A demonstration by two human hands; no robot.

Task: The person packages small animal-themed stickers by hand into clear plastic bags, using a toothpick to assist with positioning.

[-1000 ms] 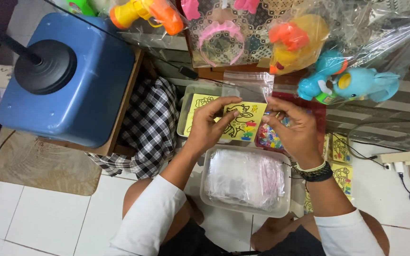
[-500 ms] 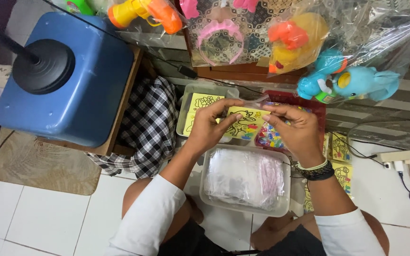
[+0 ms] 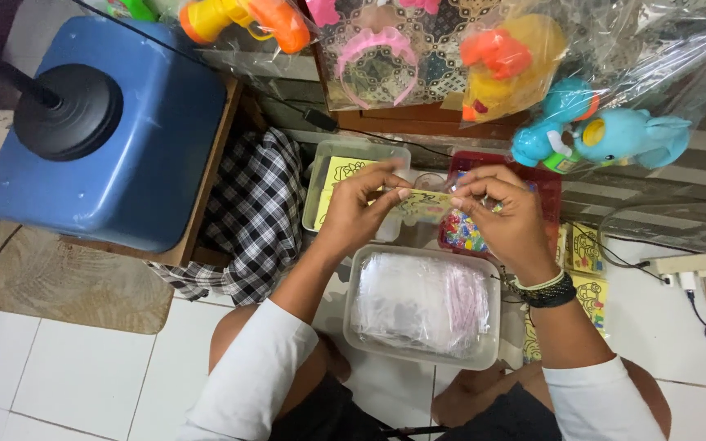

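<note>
Yellow card: a small printed card (image 3: 425,206) in a clear sleeve, held level between both hands above the gap between the two far trays.
Left hand: left hand (image 3: 361,208) clamped on the card's left end, thumb on the near side and fingertips curled over the top edge.
Right hand: right hand (image 3: 504,212) pinched on the card's right end; whether it also grips the sleeve's flap cannot be told, as the fingers cover that edge. A beaded bracelet (image 3: 542,290) sits on the wrist.
Clear tray: a clear plastic tray (image 3: 328,155) beyond the left hand, holding more yellow cards.
Red tray: a red tray (image 3: 549,192) under the right hand, holding small multicoloured pieces (possibly beads).
Near tub: a clear tub (image 3: 484,355) over the person's lap, filled with a stack of clear bags (image 3: 418,302).
Floor cards: further yellow cards (image 3: 586,253) lie on the floor to the right of the red tray.
Surroundings: a blue container (image 3: 116,163) with a black cap at left, a checked cloth (image 3: 251,220) beside it, and bagged plastic toys (image 3: 598,135) hanging above.
</note>
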